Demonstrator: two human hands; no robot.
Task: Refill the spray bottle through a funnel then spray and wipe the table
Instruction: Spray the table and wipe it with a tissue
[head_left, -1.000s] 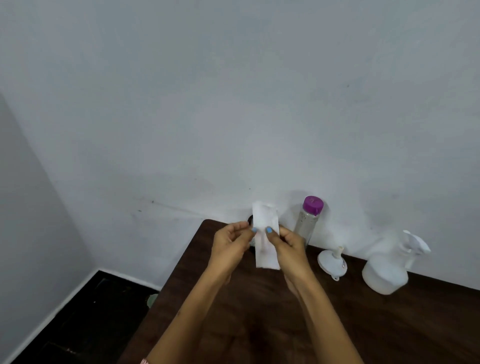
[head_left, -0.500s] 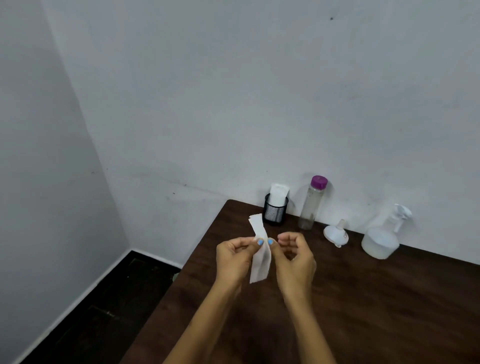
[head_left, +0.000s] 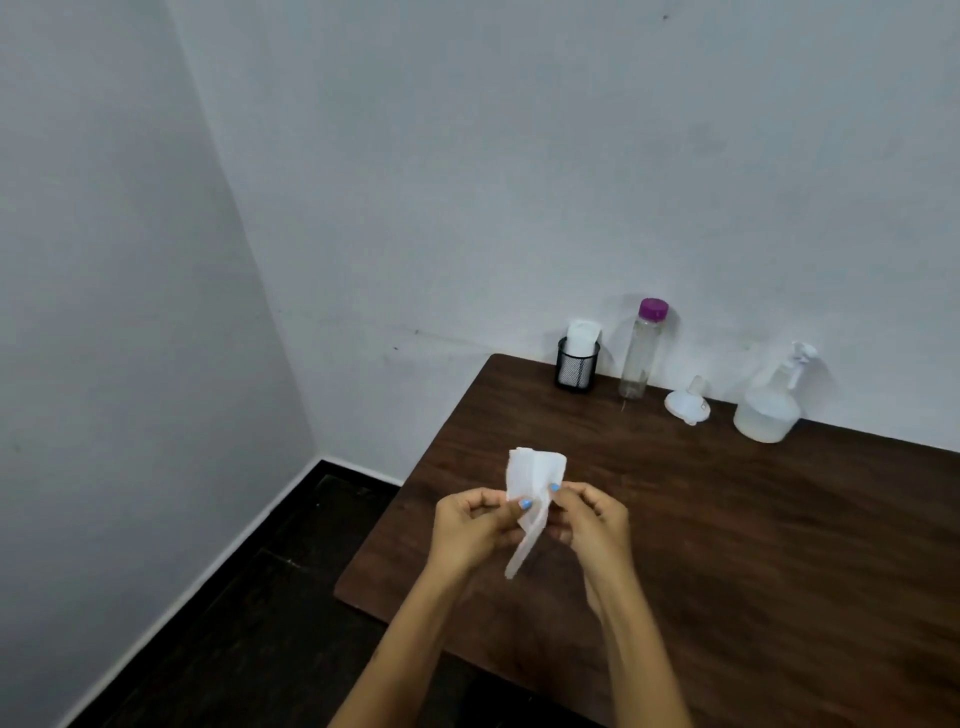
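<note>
A white tissue (head_left: 532, 483) hangs folded between my two hands above the left part of the dark wooden table (head_left: 753, 519). My left hand (head_left: 475, 525) and my right hand (head_left: 589, 519) both pinch it with thumb and fingers. By the back wall stands a translucent white spray bottle (head_left: 769, 405) with its trigger head on. To its left a white funnel (head_left: 687, 402) lies upside down on the table. A clear bottle with a purple cap (head_left: 641, 348) stands upright left of the funnel.
A black mesh cup (head_left: 576, 364) holding more white tissues stands at the table's back left corner. The white wall runs right behind the objects. The table's left edge drops to a dark floor (head_left: 249, 623).
My hands have drawn the tissue back from the mesh cup toward me and lower. The tissue is partly spread at the top now. The view has widened as my head moved back.
</note>
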